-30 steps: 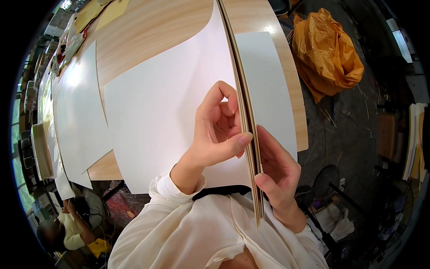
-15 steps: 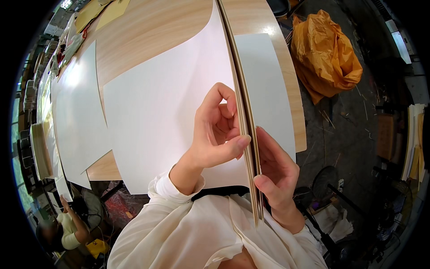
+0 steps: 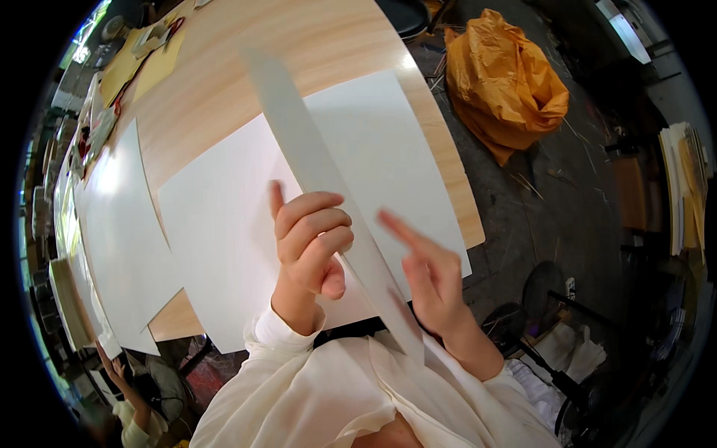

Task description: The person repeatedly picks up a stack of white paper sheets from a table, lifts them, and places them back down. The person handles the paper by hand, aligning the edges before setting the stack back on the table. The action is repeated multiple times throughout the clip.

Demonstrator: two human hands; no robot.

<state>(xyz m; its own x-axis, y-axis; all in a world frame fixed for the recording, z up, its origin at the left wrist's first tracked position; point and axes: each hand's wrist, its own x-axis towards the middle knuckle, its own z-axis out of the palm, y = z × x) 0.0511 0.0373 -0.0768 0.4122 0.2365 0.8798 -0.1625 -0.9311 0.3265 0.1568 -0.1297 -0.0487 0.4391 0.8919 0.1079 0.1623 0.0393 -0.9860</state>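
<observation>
board [image 3: 364, 252] now more aslant, between both hands [image 3: 312, 239] [image 3: 437, 290]

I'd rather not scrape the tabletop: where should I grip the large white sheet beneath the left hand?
Probably its near-left corner, from the near side. The white sheet looks flat, but that corner juts past the near edge of the table, so a hand could pinch it, thumb above, fingers below. The left hand is clear of that corner.

Thin wht board [image 3: 315, 160], blurred, tilted steeply, runs diag. above flat wht sheet [image 3: 216, 194].
</observation>
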